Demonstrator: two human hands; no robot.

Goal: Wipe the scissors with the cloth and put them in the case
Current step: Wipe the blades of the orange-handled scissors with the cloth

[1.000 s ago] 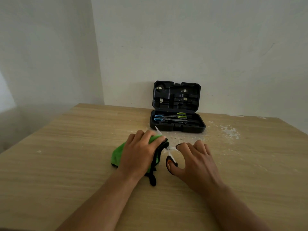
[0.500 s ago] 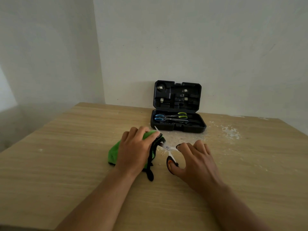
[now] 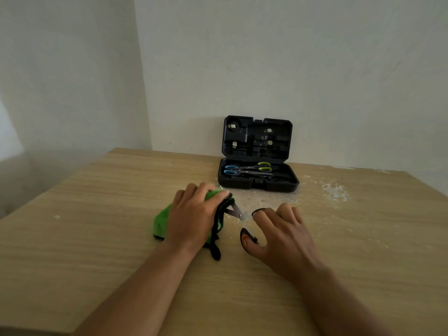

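The left hand (image 3: 194, 214) lay palm down on the green cloth (image 3: 161, 221), its fingers curled over the cloth's far edge, its grip grasping the cloth and pressing it onto the tabletop (image 3: 97, 238). The cloth's black trim hung out from under the hand on the near right side. The blades of the scissors (image 3: 238, 215) ran under the cloth, spread apart, so only their bases and the pivot showed just right of the left hand.

The right hand (image 3: 281, 234) lay over the scissors' black handles, thumb through the nearer loop, which showed an orange inner lining, and fingertips on the farther loop, its grip grasping the handles. The scissors lay flat on the tabletop between the two hands.

The black case (image 3: 258, 183) stood open at the far edge against the wall (image 3: 291, 69), well beyond the hands, lid upright. In its tray lay two more scissors, one pair with blue handles (image 3: 230, 169) and one with green handles (image 3: 264, 166). Pale crumbs and a whitish smear (image 3: 335, 191) speckled the tabletop around and right of the case.
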